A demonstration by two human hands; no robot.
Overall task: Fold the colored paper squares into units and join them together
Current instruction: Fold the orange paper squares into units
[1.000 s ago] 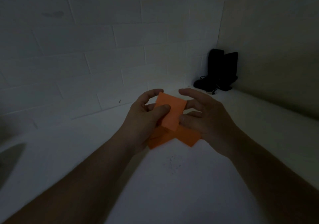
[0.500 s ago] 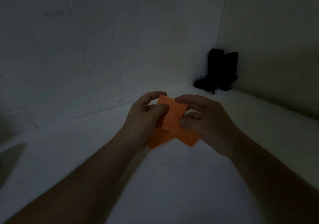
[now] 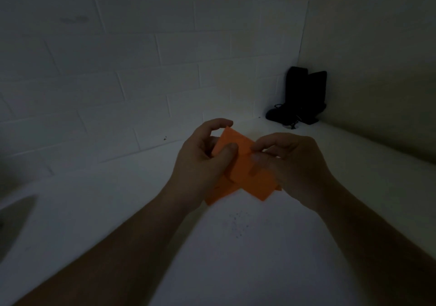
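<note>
Held just above the white table (image 3: 236, 246), the orange paper (image 3: 238, 164) looks light, thin and easily creased, so the left hand (image 3: 200, 162) and right hand (image 3: 292, 164), each grip pinching it by thumb and fingers, do best near the folded edges.

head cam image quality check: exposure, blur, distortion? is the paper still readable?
Head view: heavily underexposed, with dark corners and the brightest patch on the counter behind the hands. Wide-angle bend shows in the wall tile lines. The orange paper stays readable by colour, its folds less so. Slight motion smear on the right hand thumb; the left hand is sharper. The black objects in the corner lack detail.
</note>
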